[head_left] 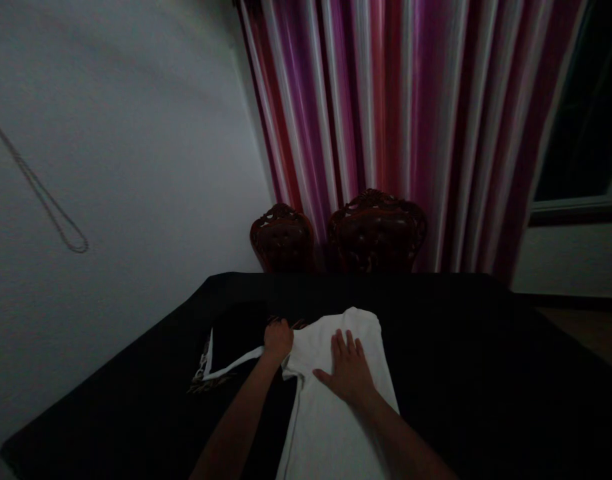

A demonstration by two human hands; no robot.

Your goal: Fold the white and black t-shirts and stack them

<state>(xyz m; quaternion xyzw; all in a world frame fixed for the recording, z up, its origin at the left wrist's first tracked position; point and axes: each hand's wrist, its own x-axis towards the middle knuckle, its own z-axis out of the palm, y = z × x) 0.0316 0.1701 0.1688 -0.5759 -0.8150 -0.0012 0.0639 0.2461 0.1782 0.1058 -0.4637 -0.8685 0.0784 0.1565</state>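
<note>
A white garment [336,413] lies folded lengthwise on a black-covered table [461,347]. My right hand [350,367] lies flat on its upper part, fingers stretched out and together. My left hand [278,339] is closed at the garment's left edge, gripping the cloth where a thin white strip [236,363] runs off to the left. Just left of that hand sits a dark garment [236,330] with a patterned edge.
Two carved dark-red chairs [376,230] stand behind the table's far edge. Striped purple, red and white curtains [401,120] hang behind them. A white wall [126,153] with a hanging chain [46,200] is on the left. A dark window [586,100] is at the right.
</note>
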